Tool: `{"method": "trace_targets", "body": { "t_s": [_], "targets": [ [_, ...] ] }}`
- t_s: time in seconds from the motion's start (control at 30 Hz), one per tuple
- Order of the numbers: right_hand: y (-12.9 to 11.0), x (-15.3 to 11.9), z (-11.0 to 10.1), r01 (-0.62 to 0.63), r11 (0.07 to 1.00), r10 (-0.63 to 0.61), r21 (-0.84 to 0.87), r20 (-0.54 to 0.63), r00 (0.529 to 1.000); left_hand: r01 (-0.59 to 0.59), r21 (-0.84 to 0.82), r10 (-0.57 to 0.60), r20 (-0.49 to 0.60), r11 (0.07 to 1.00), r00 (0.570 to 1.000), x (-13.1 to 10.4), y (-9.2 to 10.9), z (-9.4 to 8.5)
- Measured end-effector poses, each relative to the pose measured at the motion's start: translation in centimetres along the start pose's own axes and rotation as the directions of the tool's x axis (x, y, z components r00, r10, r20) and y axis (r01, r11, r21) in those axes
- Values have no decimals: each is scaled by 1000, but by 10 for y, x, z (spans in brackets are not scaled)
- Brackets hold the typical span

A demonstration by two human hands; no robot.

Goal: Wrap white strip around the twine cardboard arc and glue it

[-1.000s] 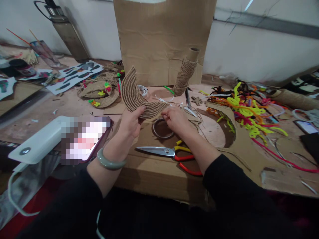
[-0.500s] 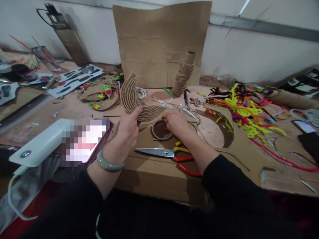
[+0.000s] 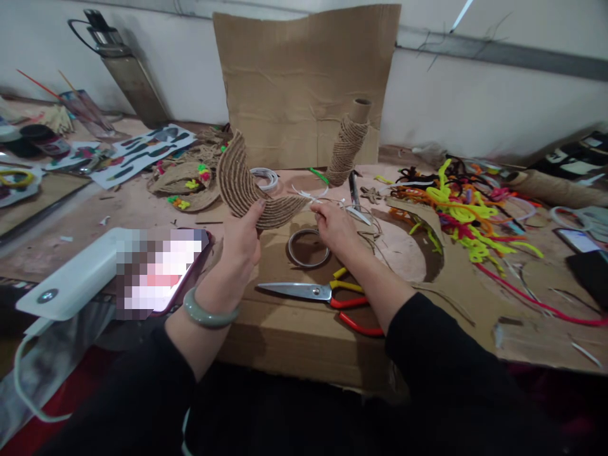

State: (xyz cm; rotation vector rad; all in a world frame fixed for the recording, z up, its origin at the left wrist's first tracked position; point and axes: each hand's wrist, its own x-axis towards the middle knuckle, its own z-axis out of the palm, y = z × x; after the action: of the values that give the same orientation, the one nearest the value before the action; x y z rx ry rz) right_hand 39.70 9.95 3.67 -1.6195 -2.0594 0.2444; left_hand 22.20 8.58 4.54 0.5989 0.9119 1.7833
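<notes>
Twine crescent (image 3: 256, 196) is gripped in your left hand (image 3: 242, 239), rows seemingly covering its visible face (what remains, I can't tell). Your right hand (image 3: 335, 227) is closed near its tip, any pinched strand unclear; scissors (image 3: 317, 291) lie nearer you.

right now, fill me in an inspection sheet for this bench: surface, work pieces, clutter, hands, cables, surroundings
Surface: table, scrap-strewn; cardboard under the scissors.
Work pieces: twine crescent, held up; spool behind, tilted.
Clutter: pipe cleaners tangled on the right; phone on the left, screen lit.
Hands: left hand grips the crescent; right hand is near its tip, grip unclear.
Cables: white cable hangs from the white device.
Surroundings: wall, upright cardboard sheet, bottle.
</notes>
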Motion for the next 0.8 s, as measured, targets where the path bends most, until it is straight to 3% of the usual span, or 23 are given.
{"method": "trace_targets", "body": {
  "t_s": [0.27, 0.4, 0.5, 0.6, 0.67, 0.73, 0.8],
  "targets": [
    [3, -2, 3, 1, 1000, -2, 20, 61, 998, 46, 20, -46, 4, 999, 999, 3, -4, -1],
    [5, 3, 7, 11, 969, -2, 247, -37, 999, 25, 59, -25, -1, 998, 1000, 7, -8, -3],
    [1, 18, -4, -104, 866, 192, 490, -133, 972, 55, 56, -55, -11, 997, 998, 10, -11, -5],
    [-11, 29, -42, -175, 668, 392, 723, -142, 909, 87, 54, -85, -26, 995, 996, 13, -14, -6],
    [-24, 20, -81, -147, 645, 415, 750, -182, 891, 106, 65, -104, -26, 992, 994, 14, -15, -7],
    [-41, -11, -123, -110, 686, 349, 719, -192, 917, 120, 88, -118, -26, 989, 993, 14, -17, -8],
    [-58, -64, -158, -127, 695, 260, 708, -83, 962, 113, 110, -112, -19, 987, 994, 14, -18, -9]
  ]
}}
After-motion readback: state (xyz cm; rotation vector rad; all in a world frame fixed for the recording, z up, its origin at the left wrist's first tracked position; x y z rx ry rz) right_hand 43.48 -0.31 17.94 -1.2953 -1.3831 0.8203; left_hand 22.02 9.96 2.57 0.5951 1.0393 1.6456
